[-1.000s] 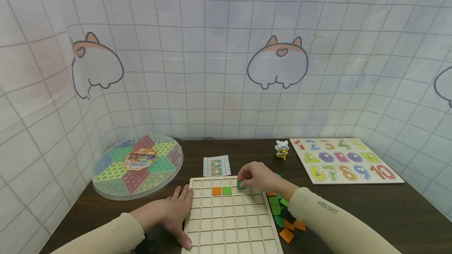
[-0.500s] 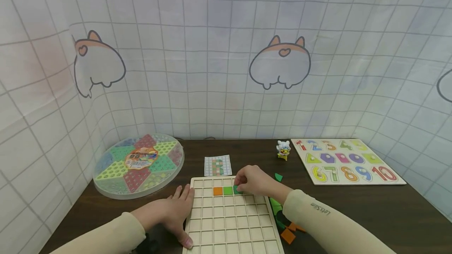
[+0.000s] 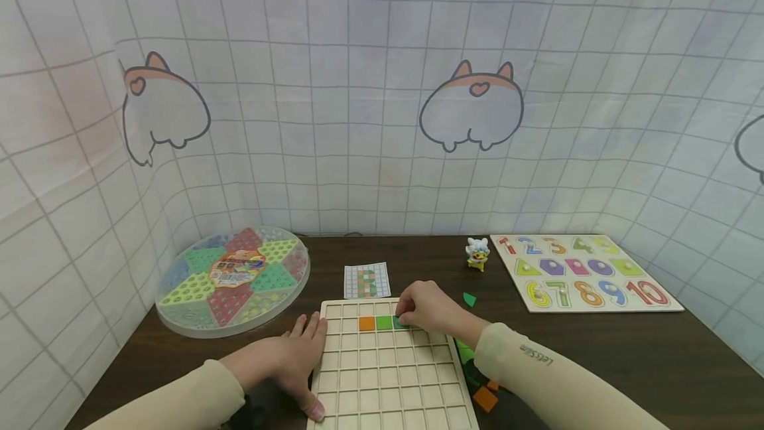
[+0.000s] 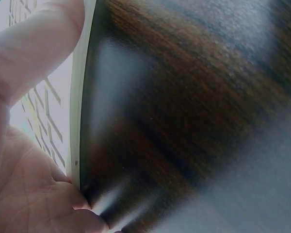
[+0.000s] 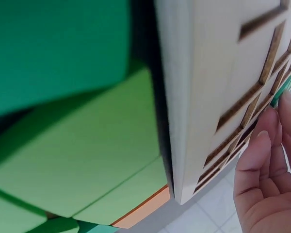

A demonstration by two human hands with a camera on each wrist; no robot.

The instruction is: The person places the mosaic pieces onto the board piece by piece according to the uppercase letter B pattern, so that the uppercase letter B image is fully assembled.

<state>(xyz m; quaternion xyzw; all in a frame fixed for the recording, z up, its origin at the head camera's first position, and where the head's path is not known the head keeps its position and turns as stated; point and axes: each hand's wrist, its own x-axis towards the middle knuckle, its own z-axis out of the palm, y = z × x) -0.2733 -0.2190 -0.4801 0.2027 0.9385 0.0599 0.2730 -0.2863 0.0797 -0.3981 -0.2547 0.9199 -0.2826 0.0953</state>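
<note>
A pale wooden grid board [image 3: 384, 377] lies in front of me. In one of its upper rows sit an orange square tile [image 3: 367, 324] and a bright green one [image 3: 384, 323], side by side. Over the cell to their right my right hand [image 3: 431, 309] pinches a dark green tile [image 3: 398, 325], partly hidden by the fingertips. The right wrist view shows its edge [image 5: 283, 90] at the thumb and fingers. My left hand [image 3: 295, 358] lies along the board's left edge with fingers spread; its thumb [image 4: 43, 41] rests over the rim in the left wrist view.
Loose green and orange tiles [image 3: 486, 399] lie right of the board, partly under the right forearm. A pattern card [image 3: 352, 274] lies behind it. Around stand a round Chinese checkers box [image 3: 233, 284], a small figurine [image 3: 477, 254] and a number puzzle board [image 3: 587, 273].
My right hand has moved slightly left and brought the dark green tile into the cell beside the bright green one. My left hand has stayed on the board's edge.
</note>
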